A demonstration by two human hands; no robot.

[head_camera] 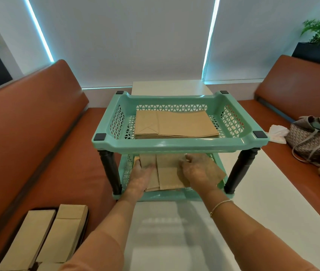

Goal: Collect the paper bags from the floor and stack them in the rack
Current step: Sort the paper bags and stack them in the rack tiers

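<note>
— Rack (178, 142) first: we see it standing on the white desk (253, 192), two green trays one above the other, its front turned to us. Where do the bags lie?

— One flat stack of paper bags (176, 124) rests in the upper tray. The bundle of bags (167, 173) that we hold lies half inside the lower tray, its long axis going left to right, and its near edge comes over the front rim toward us.

— Which hand is nearer to it?

— Both touch it. Our left hand (140, 178) holds the left end, fingers curled around the edge. Our right hand (200, 173) lies on the right part, fingers bent down on the paper; whether the thumb goes under, we cannot tell.

— So the next push goes away from us?

— We judge so: straight back, under the upper tray. More bags on the bench (43, 239) wait at our left side, nearer to the left hand.
</note>
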